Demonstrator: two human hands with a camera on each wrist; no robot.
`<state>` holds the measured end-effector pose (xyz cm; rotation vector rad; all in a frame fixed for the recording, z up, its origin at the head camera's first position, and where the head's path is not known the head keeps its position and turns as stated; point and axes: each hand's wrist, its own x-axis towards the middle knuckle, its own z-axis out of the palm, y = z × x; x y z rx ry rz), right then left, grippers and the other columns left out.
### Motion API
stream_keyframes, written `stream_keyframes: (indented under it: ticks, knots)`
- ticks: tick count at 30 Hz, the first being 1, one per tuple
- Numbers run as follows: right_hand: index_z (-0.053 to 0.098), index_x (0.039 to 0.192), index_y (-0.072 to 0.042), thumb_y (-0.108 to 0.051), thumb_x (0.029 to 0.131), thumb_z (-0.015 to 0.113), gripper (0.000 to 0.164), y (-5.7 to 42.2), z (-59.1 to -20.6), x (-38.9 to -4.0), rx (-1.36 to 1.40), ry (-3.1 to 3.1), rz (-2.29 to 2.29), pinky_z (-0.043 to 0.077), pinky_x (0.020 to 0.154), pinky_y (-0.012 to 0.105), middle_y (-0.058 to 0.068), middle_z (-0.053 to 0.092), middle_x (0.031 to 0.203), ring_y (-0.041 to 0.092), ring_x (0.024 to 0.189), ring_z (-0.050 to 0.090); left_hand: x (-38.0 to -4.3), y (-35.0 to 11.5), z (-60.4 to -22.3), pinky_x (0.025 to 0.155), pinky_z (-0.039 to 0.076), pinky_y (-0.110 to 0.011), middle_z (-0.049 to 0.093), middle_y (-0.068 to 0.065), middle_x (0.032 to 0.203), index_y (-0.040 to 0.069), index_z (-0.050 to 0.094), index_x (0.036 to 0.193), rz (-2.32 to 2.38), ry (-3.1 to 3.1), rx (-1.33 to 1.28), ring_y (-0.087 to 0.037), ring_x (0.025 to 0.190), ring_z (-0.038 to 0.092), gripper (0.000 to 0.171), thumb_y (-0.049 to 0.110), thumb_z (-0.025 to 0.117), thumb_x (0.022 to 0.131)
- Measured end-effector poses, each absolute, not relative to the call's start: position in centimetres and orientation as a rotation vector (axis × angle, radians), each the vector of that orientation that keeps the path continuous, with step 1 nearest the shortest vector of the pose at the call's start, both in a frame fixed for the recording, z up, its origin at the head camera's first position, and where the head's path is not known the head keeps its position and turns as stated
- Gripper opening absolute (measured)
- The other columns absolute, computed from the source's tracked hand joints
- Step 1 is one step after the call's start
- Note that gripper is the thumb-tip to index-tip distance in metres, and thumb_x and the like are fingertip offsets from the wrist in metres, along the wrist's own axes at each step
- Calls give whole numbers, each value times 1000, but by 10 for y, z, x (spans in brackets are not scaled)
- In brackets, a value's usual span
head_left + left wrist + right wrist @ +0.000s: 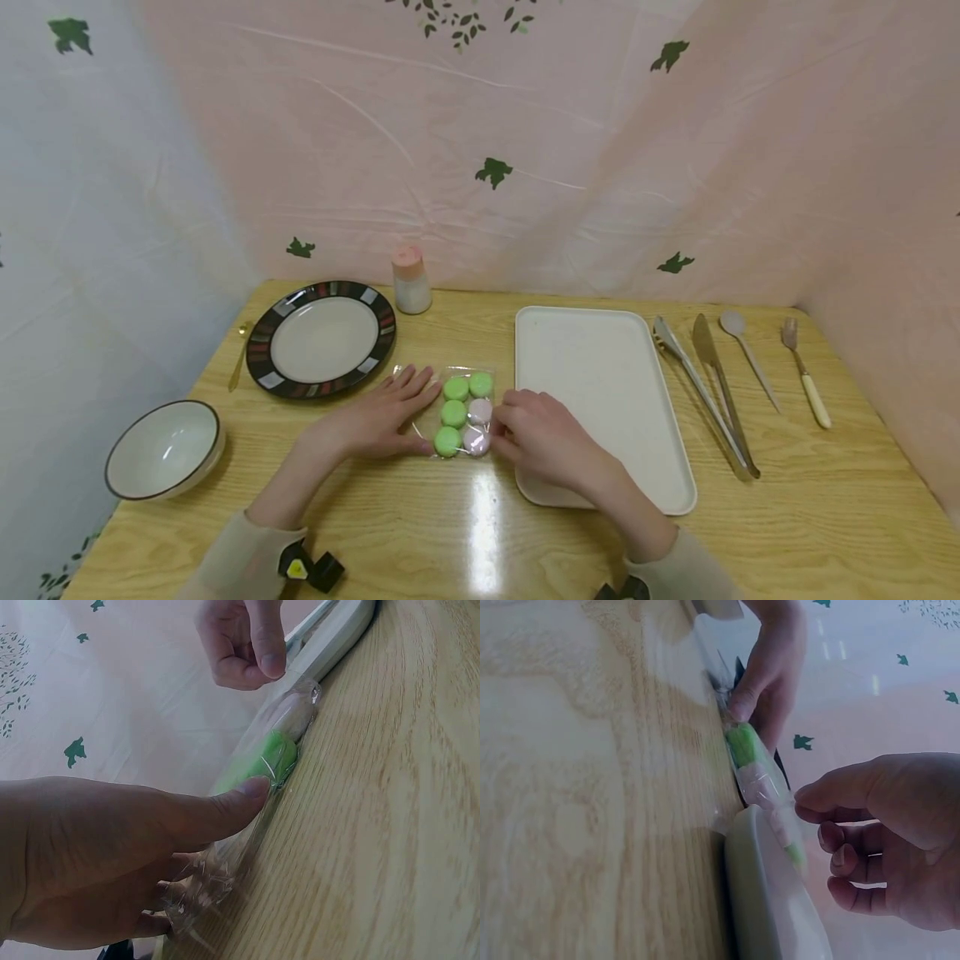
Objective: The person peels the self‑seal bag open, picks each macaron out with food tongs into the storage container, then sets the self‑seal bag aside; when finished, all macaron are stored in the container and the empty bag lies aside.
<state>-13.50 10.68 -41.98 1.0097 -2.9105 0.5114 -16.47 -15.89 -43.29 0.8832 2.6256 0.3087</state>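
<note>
A clear plastic packet (467, 413) of green and pale pink macarons lies flat on the table, between a dark-rimmed plate and a white tray. My left hand (380, 414) rests with straight, spread fingers on the packet's left side, its thumb at the near left corner beside a green macaron (279, 756). From the other side my right hand (542, 435), fingers curled, pinches the packet's right edge between thumb and forefinger. Its fingertips (804, 799) sit right at the film in the right wrist view, and this hand overlaps the tray's left edge.
The white tray (592, 367) is right of the packet, then tongs (705, 392), a knife (720, 375), a spoon (752, 358) and a fork (806, 371). Leftward are the plate (322, 337), a small gold utensil (239, 362) and a bowl (161, 450). A pink-topped shaker (412, 283) stands behind.
</note>
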Motion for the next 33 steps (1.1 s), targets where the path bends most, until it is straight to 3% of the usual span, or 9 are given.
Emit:
stream_keyframes:
  ticks: [7,14,22,33]
  knots:
    - [63,74,-29,-26,84,66,11,108,-420,-137,991,-2925,523,40,66,22,-16,48,70,3,67,44,-165,-159,-432,118,14,-52,6,-11,159,16,18,151,307,2623,879,-37,146,4,88,60,55,85]
    - [59,77,-29,-36,84,68,14,104,-428,-136,955,-2979,511,39,67,24,-16,48,73,4,67,45,-164,-158,-432,118,14,-51,6,-11,159,16,18,151,305,2616,869,-37,147,3,87,61,55,85]
    - [60,78,-27,-25,86,64,10,102,-430,-135,1009,-2890,443,42,66,25,-15,50,73,4,69,47,-164,-158,-432,118,15,-52,6,-11,159,16,19,151,307,2623,874,-37,147,4,87,61,55,85]
    - [57,70,-28,-19,80,63,14,111,-419,-139,1007,-2894,474,38,62,21,-15,47,69,4,67,44,-165,-159,-432,118,14,-51,7,-11,159,16,19,151,306,2620,878,-37,147,4,87,61,55,85]
